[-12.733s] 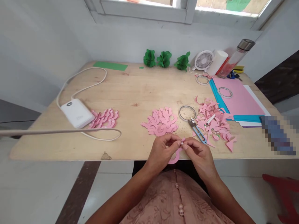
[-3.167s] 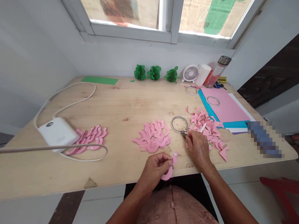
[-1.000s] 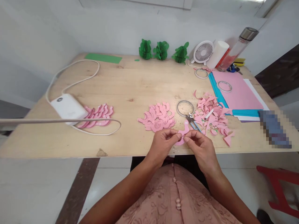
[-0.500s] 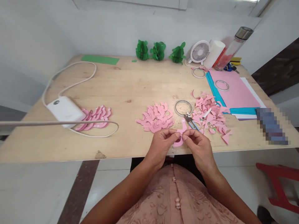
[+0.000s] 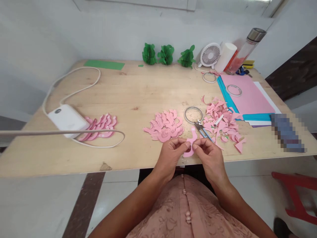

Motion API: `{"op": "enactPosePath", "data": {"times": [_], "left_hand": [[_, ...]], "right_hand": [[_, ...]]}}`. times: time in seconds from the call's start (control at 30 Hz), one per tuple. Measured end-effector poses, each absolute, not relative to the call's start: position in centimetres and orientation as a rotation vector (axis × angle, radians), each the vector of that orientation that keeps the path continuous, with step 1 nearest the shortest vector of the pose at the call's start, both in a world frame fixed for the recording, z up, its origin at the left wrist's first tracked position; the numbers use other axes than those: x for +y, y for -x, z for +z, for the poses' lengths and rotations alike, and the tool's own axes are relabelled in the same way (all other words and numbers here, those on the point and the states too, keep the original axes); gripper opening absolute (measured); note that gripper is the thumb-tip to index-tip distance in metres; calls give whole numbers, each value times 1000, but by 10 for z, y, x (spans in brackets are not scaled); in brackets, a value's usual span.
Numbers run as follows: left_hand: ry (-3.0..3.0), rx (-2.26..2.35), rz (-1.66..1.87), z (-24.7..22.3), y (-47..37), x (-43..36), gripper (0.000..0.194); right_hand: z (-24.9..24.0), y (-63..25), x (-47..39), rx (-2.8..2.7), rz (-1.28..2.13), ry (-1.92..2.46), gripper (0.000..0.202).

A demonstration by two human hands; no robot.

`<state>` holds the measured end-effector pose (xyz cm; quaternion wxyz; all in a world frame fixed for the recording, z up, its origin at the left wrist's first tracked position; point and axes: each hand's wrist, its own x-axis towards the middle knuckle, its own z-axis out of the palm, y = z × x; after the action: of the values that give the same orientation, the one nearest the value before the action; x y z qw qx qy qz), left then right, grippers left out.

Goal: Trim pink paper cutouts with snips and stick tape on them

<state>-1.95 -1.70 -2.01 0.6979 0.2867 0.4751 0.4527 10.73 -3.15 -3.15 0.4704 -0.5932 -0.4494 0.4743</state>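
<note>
A curved pink paper cutout is pinched between my two hands just above the table's front edge. My left hand grips its left side with thumb and forefinger. From the right, my right hand pinches the same piece, the fingertips of both hands nearly meeting. Left of the hands lies a heap of similar pink cutouts. Just beyond the held piece are blue-handled scissors and a roll of narrow tape. Pink paper scraps spread to the right.
A white power bank with a looping cable rests partly over stacked pink pieces at left. Green paper figures, a small fan and a bottle line the back. Coloured sheets lie at right.
Both hands stay almost in place, still pinching the pink cutout. The whole view has shifted slightly.
</note>
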Motion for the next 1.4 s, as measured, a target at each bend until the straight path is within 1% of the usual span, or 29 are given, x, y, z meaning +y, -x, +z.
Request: {"op": "enactPosePath", "data": {"times": [0.3,0.6,0.97,1.4], "left_hand": [[-564,999,1006,-26,20,-18,12],[-575,1085,1012,-25,18,-17,11],[-565,1125,1036,-25,20,-14,13],[-500,1067,1008,-24,24,-13,16]], "right_hand": [[-32,-105,-32,-1160,1061,1480,6],[-28,-103,-33,-1212,982,1554,9],[-32,-105,-35,-1183,1089,1483,13],[-28,-107,-36,-1152,1088,1508,15]]}}
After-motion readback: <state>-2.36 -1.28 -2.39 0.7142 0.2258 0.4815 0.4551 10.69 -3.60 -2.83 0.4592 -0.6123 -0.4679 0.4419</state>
